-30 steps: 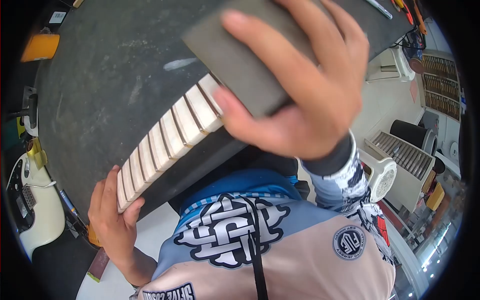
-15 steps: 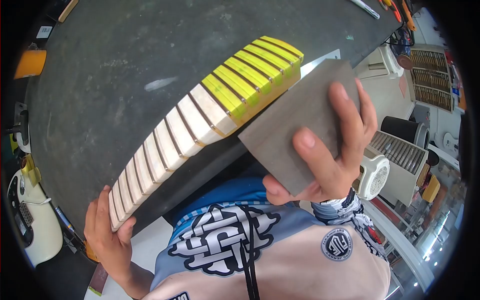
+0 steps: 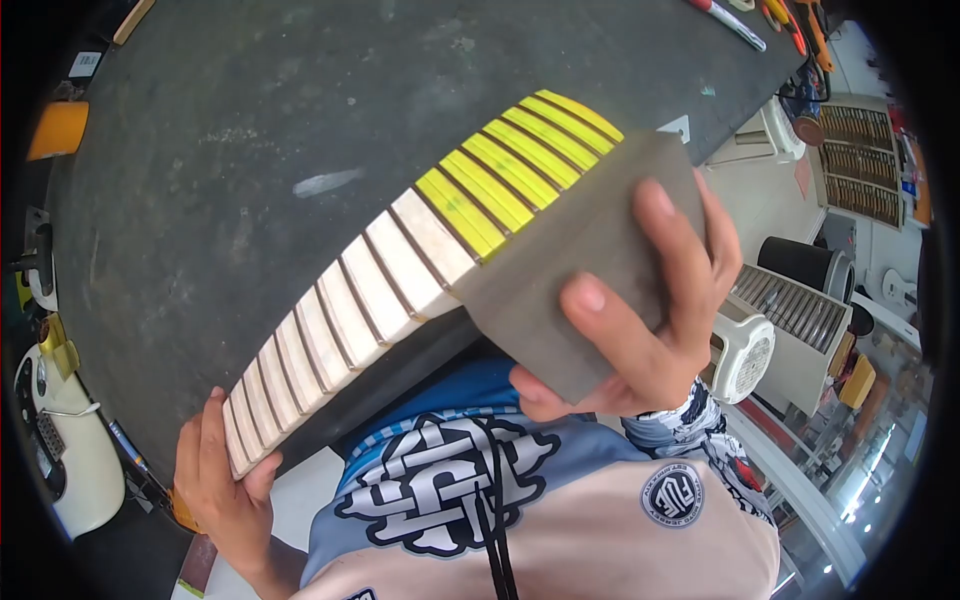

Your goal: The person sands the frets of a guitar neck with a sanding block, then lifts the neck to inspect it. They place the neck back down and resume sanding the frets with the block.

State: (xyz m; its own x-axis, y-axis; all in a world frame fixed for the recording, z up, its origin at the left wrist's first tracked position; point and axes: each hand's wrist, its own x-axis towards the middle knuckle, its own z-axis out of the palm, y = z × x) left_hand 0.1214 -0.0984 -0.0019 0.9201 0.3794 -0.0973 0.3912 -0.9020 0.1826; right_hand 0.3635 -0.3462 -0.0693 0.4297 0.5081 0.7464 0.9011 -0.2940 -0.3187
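A guitar neck [image 3: 345, 310] slants across the view, its pale fretboard crossed by dark fret lines. Several fret spaces at its far upper end are bright yellow. My left hand [image 3: 225, 480] is closed round the near, lower-left end, fingers on one edge and thumb on the other. In my right hand [image 3: 660, 310] is a grey, slightly bent rectangular sheet that looks like sandpaper [image 3: 560, 260], pinched with the fingertips on its face. The sheet lies along the side of the yellow part and hides that edge; firm contact cannot be made out.
Beneath is a dark worktop [image 3: 250, 130]. A white guitar body [image 3: 90, 470] is at the left, below an orange object [image 3: 58, 130]. A marker [image 3: 735, 25] and tools lie at the top right. A white stool [image 3: 745, 355] and storage racks [image 3: 845, 145] stand to the right.
The grey sheet has moved left against the neck's side, covering its lower yellow edge, and it now bends. The neck has shifted slightly right and down and rolled a little in my left hand.
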